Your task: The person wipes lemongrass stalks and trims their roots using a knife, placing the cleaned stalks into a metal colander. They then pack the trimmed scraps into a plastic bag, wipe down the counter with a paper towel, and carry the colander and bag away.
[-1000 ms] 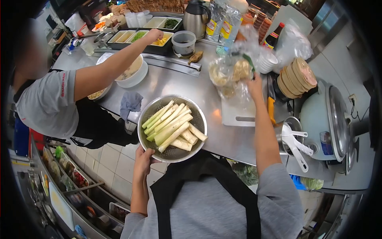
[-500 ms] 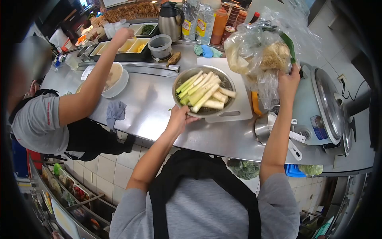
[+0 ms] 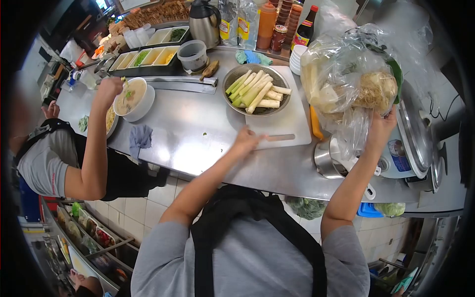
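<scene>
A metal colander (image 3: 228, 94) full of pale green and white stalks (image 3: 255, 91) rests on the white cutting board (image 3: 297, 123). Just below it, near the board's handle slot, my left hand (image 3: 247, 141) is off the colander, its fingers blurred and hard to read. My right hand (image 3: 383, 123) grips a clear plastic bag (image 3: 341, 81) from its lower right side. Pale vegetables with stringy roots (image 3: 378, 91) and a green leaf show inside the bag, which hangs above the right end of the board.
At the left, a co-worker's hand (image 3: 110, 89) is over a white bowl of soup (image 3: 131, 99). A blue cloth (image 3: 141, 140) lies at the counter's edge. An orange handle (image 3: 315, 123), a metal pot (image 3: 324, 161) and a large cooker (image 3: 410, 133) stand right. Bottles (image 3: 304, 29) line the back.
The colander moved from my left hand onto the board, and that hand let go. My right hand lifted the bag and carried it right. The co-worker's hand went from the trays to the bowl.
</scene>
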